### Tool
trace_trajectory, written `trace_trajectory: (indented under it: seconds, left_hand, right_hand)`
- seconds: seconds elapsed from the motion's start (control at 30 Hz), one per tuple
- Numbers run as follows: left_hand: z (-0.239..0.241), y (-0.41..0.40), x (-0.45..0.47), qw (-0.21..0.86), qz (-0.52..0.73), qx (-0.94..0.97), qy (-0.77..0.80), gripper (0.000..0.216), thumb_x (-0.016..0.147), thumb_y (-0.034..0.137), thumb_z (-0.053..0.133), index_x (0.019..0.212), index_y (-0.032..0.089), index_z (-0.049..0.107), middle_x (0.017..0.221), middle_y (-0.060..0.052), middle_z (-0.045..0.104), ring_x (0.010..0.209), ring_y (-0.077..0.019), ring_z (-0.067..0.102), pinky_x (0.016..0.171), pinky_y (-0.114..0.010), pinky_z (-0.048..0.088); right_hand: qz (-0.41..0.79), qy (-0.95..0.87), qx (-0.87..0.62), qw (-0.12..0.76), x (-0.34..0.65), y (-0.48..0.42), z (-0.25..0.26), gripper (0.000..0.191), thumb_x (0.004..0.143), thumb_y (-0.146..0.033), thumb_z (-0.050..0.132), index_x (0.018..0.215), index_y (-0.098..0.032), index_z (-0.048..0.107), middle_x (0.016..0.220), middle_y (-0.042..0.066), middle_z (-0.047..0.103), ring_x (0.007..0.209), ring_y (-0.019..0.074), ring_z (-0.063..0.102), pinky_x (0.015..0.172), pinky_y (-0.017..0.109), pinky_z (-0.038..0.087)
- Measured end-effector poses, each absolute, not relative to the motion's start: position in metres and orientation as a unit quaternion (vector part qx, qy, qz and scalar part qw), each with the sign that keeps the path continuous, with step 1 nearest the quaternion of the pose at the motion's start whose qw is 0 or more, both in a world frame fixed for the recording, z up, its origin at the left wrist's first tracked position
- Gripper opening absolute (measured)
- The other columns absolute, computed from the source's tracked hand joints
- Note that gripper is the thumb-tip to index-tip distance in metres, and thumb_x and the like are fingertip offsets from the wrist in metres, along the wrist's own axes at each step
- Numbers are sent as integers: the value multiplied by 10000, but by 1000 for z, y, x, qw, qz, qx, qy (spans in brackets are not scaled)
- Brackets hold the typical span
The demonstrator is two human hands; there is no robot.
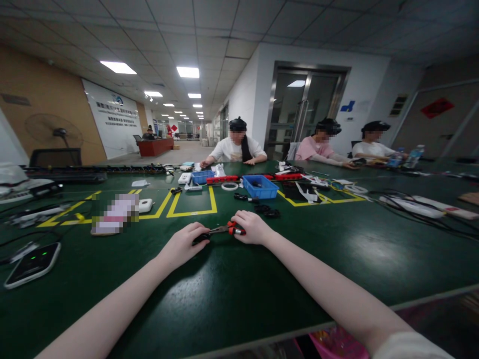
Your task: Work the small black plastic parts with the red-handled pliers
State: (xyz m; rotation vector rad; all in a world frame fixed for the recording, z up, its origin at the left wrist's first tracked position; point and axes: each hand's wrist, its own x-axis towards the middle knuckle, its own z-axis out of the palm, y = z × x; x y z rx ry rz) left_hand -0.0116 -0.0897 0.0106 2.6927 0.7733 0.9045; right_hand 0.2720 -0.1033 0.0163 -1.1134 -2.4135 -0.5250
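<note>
My right hand (250,227) is closed around the red and black handles of a pair of pliers (220,230). The jaws of the pliers point left, toward my left hand (187,243). Pinched between the fingers of my left hand is a small black piece (202,237), partly hidden, too small to name. The plier tips meet or nearly meet this piece; I cannot tell which. Both hands are just above the green table (209,294). Black cables (267,211) lie bundled beyond my right hand.
A blue bin (260,186) and a white tape roll (229,186) stand beyond my hands. A phone (33,265) lies at the left, and a white power strip (411,206) with black cables at the right. Several people wearing headsets sit across the table.
</note>
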Motion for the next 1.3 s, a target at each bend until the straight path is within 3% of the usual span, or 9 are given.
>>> trace_trajectory:
  seconds: [0.27,0.5,0.93,1.3]
  left_hand:
    - [9,-86,-14,113,279,918,256,235,911,320,575,1122,235,634,1105,-36,650,995,-192,631,876,-318,527]
    - [9,-85,-14,119,277,918,256,258,926,331,548,1160,248,618,1103,-35,655,1000,-193,636,882,-319,519]
    - [10,-84,-15,119,251,925,259,263,905,348,563,1135,248,643,1062,-30,665,925,-187,658,850,-306,526]
    - [11,-82,-14,156,243,923,254,296,894,297,584,1182,243,618,1101,-42,658,982,-198,653,896,-333,524]
  right_hand:
    - [-193,-876,-392,206,273,-102,16,310,757,-301,647,1023,-150,601,973,104,626,861,221,563,766,340,458]
    - [-172,-885,-379,210,274,-99,17,532,789,-612,633,1021,-133,607,931,104,631,833,219,572,738,335,461]
    - [-171,-889,-381,188,273,-101,17,481,837,-583,586,1041,-148,617,941,106,640,848,216,589,735,326,451]
    - [-152,-889,-386,193,273,-100,17,475,823,-572,613,1039,-149,620,952,104,641,849,209,597,738,322,462]
